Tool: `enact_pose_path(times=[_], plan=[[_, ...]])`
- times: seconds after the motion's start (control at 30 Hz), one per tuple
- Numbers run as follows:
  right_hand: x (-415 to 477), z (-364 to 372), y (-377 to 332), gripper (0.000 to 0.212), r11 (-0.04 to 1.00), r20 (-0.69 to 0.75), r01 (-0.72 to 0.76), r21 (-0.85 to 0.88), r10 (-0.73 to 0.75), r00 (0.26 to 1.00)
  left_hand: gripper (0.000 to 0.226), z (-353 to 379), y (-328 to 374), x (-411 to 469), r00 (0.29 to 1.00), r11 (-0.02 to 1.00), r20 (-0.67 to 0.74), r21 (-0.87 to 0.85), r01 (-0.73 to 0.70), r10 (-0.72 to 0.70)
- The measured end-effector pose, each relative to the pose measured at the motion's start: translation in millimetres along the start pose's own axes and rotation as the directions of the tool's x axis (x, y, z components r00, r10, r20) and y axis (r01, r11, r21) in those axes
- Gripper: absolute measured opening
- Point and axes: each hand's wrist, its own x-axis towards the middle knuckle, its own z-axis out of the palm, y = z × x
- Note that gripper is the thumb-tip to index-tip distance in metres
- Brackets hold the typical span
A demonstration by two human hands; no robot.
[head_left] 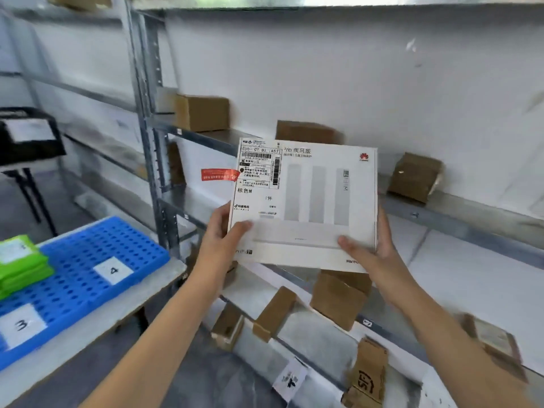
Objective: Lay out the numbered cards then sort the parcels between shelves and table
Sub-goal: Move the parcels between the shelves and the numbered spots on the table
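I hold a flat white router box (312,198) with a shipping label upright in front of the metal shelves (206,136). My left hand (220,240) grips its lower left corner, thumb on the front. My right hand (371,245) grips its lower right corner, thumb on the front too. Card 4 (113,270) and card 3 (22,324) lie on the blue perforated tray (88,251) on the table at the left. Another card marked 4 (290,381) hangs on the lower shelf's edge.
Brown cardboard parcels stand on the shelves: one (201,111) at the upper left, one (415,176) at the right, several (338,298) on the lower shelf. Green packets (20,263) lie on the tray. A black crate (26,136) sits on a stand at the far left.
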Motion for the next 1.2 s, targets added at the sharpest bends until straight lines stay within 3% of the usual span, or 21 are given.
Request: enact_pose_path(times=[0.23,0.53,0.83,1.2], plan=[[34,169,16,0.086,0.988,0.287,-0.14,0.069,0.114,0.951,0.039,-157,-7,-8,0.966,0.999,-0.258,0.027,0.025,-0.017],[39,335,22,0.075,0.984,0.46,-0.145,0.102,0.083,0.884,0.038,-306,-6,-34,0.889,0.997,-0.456,0.046,0.062,-0.035],[59,408,25,0.08,0.977,0.613,-0.168,0.128,0.055,0.788,0.04,-367,-12,-29,0.827,0.995,-0.558,0.021,0.097,-0.069],[152,477,58,0.09,0.97,0.708,-0.204,0.129,0.053,0.704,0.039,-400,-29,52,0.727,0.989,-0.685,0.073,0.127,-0.043]])
